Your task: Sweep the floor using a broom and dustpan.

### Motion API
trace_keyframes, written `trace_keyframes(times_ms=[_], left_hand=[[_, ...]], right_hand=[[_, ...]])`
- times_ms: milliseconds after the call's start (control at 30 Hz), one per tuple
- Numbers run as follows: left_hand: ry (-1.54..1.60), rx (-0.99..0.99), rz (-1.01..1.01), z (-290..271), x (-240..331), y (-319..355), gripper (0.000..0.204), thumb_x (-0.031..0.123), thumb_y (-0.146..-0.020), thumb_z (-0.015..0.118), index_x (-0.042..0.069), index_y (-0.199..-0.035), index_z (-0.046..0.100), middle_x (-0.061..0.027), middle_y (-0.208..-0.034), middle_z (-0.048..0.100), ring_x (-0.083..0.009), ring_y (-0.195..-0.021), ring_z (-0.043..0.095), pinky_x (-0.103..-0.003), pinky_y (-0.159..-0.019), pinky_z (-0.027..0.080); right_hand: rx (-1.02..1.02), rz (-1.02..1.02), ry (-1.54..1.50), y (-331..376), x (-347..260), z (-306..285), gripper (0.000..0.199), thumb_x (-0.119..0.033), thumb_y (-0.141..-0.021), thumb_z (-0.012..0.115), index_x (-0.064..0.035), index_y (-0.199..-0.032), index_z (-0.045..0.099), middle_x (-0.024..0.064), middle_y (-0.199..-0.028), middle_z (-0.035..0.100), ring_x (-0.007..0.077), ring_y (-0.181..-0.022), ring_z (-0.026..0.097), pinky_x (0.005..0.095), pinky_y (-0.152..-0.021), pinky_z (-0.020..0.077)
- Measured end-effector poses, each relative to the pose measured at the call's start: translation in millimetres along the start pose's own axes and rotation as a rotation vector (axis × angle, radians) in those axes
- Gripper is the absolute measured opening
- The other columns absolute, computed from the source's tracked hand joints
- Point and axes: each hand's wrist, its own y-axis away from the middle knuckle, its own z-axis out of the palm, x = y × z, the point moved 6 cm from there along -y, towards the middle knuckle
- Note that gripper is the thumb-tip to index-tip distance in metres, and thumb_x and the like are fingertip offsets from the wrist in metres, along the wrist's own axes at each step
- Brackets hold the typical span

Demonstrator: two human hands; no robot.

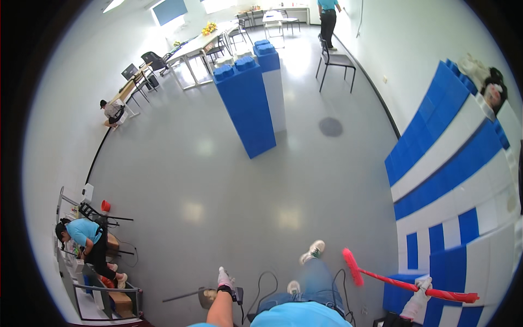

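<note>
Right hand (419,297) grips 1 red broom (406,283); left hand (224,280) holds 1 dustpan (206,297).

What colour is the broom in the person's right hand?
The broom is red, bristles and handle alike; the head view shows it.

The left hand (224,280), in a white glove with a dark wrist strap, is extended forward on a bare forearm, fingers closed. The right hand (419,291), also white-gloved, reaches out to the side, fingers wrapped shut.
</note>
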Motion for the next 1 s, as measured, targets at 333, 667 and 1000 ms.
trace_keyframes(times_ms=[333,667,1000], left_hand=[[-0.196,-0.188,0.491,248,248,-1,0.063,0.043,-0.088,0.056,0.004,-0.135,0.039,-0.012,-0.134,0.044,-0.0244,-0.126,0.04,-0.037,-0.099,0.036],[-0.877,0.028,1.205,475,577,45,0.089,0.046,-0.071,0.071,0.004,-0.139,0.032,-0.0174,-0.143,0.031,-0.033,-0.136,0.023,-0.038,-0.111,0.022],[-1.663,-0.007,1.431,699,834,41,0.125,0.06,-0.045,0.075,0.01,-0.145,0.016,-0.0198,-0.143,0.028,-0.036,-0.135,0.019,-0.045,-0.111,0.015]], right_hand=[[-0.244,-0.023,-0.021,-83,-10,354,0.036,-0.026,-0.091,0.056,-0.0085,-0.062,0.044,-0.0002,-0.057,0.046,0.0094,-0.059,0.047,0.026,-0.062,0.0398],[-0.281,0.036,-0.091,-105,-52,506,0.03,-0.018,-0.088,0.06,-0.0078,-0.066,0.042,-0.0001,-0.059,0.044,0.0092,-0.058,0.046,0.0247,-0.059,0.0403],[0.252,-0.057,-0.083,-22,-84,467,0.036,-0.02,-0.092,0.055,-0.0109,-0.063,0.036,-0.002,-0.057,0.035,0.0105,-0.058,0.04,0.0256,-0.063,0.0386]])
